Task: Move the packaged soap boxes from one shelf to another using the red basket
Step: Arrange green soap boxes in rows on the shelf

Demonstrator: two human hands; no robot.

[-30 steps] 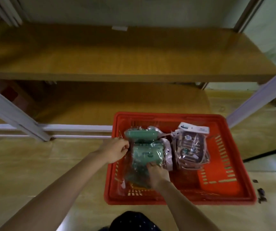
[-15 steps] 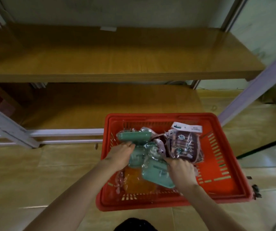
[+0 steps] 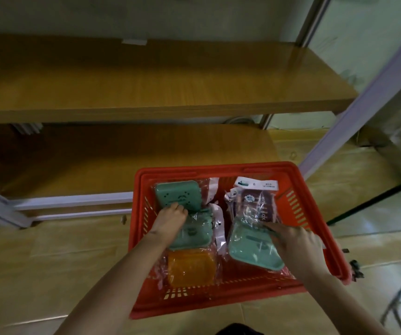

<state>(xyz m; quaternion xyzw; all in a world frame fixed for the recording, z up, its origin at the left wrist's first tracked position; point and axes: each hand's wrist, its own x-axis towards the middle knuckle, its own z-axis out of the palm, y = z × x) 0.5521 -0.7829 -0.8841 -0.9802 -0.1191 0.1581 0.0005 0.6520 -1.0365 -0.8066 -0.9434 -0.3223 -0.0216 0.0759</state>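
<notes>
The red basket (image 3: pixel 315 228) sits on the tiled floor (image 3: pixel 49 257) and holds 5 soap boxes, each sealed in crinkled clear film. The right hand (image 3: pixel 296 240) reaches in from the near right rim, its fingers (image 3: pixel 273 229) pinching the far edge of the tilted green box (image 3: pixel 250 249), a rounded rectangular tray with a raised lip. Just beyond those fingertips lies the brown box (image 3: pixel 258 206), topped by a white header card. The left hand (image 3: pixel 170 218) comes in over the left wall, knuckles up, its fingers curled round the far edge of the middle green box (image 3: pixel 193 234). Past its fingertips, touching them, stands the far green box (image 3: pixel 177 194), its lid dotted with small holes. Nearer than the wrist lies the orange box (image 3: pixel 189 268), translucent and ribbed. The basket's plastic walls are slotted. Beyond the basket run 2 glossy wood-grain shelves, the lower shelf (image 3: pixel 134 160) and the upper shelf (image 3: pixel 146 88), on pale metal posts (image 3: pixel 363 105).
</notes>
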